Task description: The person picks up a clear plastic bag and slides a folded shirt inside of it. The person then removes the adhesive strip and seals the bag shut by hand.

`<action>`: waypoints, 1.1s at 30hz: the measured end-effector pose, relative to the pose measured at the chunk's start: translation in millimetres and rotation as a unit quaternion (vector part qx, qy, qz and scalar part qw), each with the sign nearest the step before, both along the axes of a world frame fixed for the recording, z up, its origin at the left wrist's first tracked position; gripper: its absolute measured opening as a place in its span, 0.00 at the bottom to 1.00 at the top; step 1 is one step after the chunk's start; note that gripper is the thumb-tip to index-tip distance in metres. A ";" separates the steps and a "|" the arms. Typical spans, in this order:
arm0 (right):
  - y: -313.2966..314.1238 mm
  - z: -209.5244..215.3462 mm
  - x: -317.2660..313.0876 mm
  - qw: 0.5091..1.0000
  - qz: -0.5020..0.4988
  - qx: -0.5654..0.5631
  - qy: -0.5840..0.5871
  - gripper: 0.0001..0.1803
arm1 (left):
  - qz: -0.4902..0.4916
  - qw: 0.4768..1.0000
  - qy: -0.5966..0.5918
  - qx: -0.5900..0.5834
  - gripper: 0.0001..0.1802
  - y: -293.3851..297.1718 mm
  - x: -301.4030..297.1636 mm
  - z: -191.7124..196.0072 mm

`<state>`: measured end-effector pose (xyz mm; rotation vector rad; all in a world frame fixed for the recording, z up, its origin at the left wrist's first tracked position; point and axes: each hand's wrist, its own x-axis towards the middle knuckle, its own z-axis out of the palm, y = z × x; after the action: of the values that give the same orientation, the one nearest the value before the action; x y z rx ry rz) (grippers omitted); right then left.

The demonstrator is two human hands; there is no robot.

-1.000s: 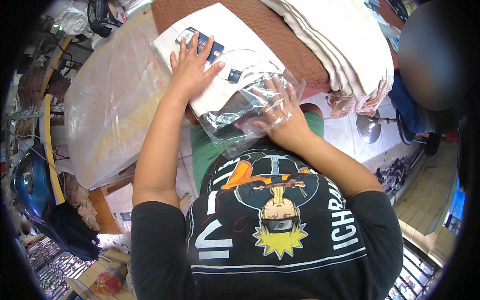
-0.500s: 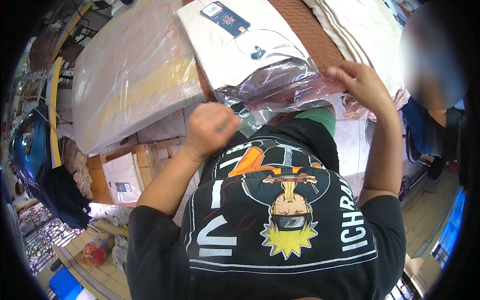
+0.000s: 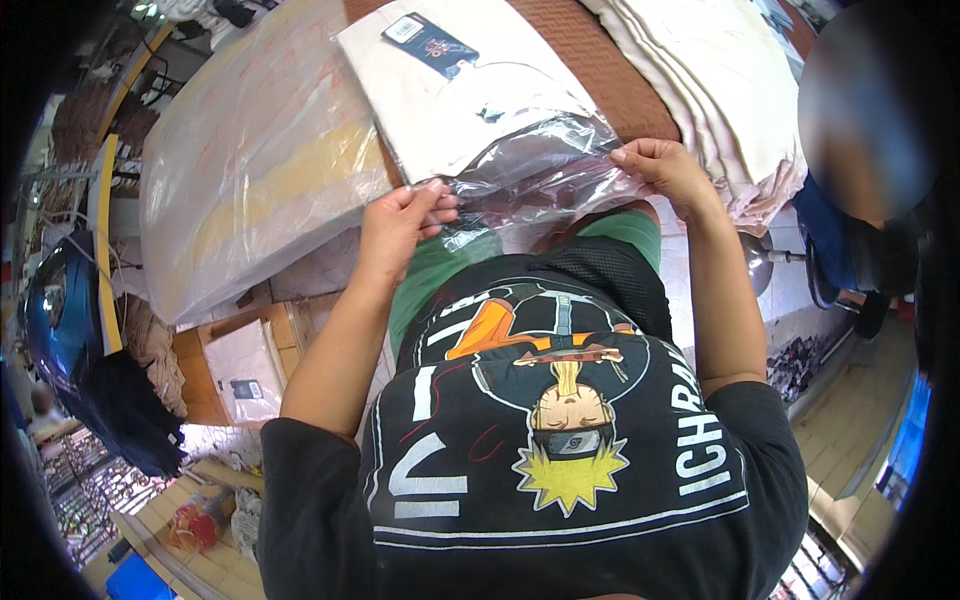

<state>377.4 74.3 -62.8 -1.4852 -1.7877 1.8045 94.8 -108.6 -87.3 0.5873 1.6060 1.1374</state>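
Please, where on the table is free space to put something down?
A bare brown strip of table lies between the folded white garment and the cream fabric stack. It is crowded near both hands, left hand and right hand, with the clear plastic bag.

Bright, even daylight fills the scene, with soft, faint shadows. Glare streaks the clear bag [image 3: 540, 170] and the large plastic-wrapped bundle [image 3: 250, 170]. The centre is sharp; a black fisheye vignette rings the view and straight edges bow toward it. The lower left corner is dimmer. A blurred oval smudges the upper right.
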 end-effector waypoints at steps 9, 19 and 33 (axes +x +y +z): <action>2.9 -3.9 12.7 0.998 0.052 -0.035 -0.014 0.13 | -0.055 0.990 0.082 -0.097 0.18 -9.8 -34.7 16.7; -2.6 4.1 -11.8 0.999 0.007 0.031 0.021 0.20 | 0.006 0.819 0.559 0.131 0.24 13.8 -39.1 28.4; 7.0 14.2 -37.8 0.999 -0.027 0.022 0.035 0.11 | 0.043 0.793 0.585 0.167 0.33 92.1 -58.6 14.2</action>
<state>339.6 81.3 -48.7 -1.4235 -1.7258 1.7577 36.1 -16.5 -73.0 1.7063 2.4683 1.1836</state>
